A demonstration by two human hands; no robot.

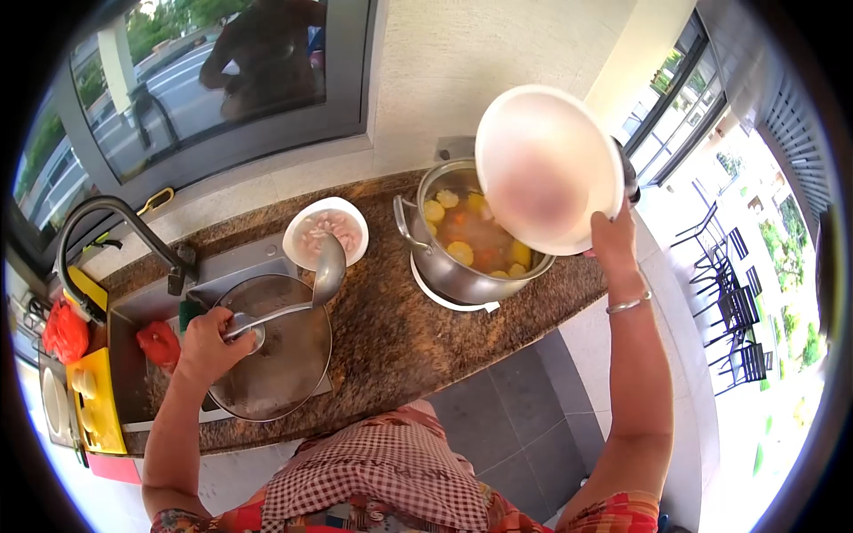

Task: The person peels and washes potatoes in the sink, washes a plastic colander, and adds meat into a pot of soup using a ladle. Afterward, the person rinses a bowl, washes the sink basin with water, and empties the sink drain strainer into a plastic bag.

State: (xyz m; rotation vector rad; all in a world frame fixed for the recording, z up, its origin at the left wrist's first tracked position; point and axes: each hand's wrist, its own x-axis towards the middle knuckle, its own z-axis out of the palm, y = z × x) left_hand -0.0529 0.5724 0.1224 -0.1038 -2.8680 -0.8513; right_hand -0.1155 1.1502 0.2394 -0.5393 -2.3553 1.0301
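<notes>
Ladle (328,274) is gripped by the curled left hand (213,348) over a glass lid (275,377); beyond, corn (460,252) is already in the pot (444,273), pale pieces (324,231) are left in the small bowl (292,246), and a white bowl (544,164) is held tilted over the pot, its rim pinched by the right hand (614,238).

One camera is riding on the person's head, looking forward and steeply down past the apron (373,480) at the lower edge. It is sitting close enough that both forearms (638,382) are reaching up into view, with the left hand (211,346) and right hand (613,240) falling well inside the frame. The wide lens is bowing straight edges and darkening the corners. It is taking in the countertop (391,342) between the fingers, the window (204,142) above the left fingers (236,350), and the chairs (736,311) right of the right fingers (601,227).
</notes>
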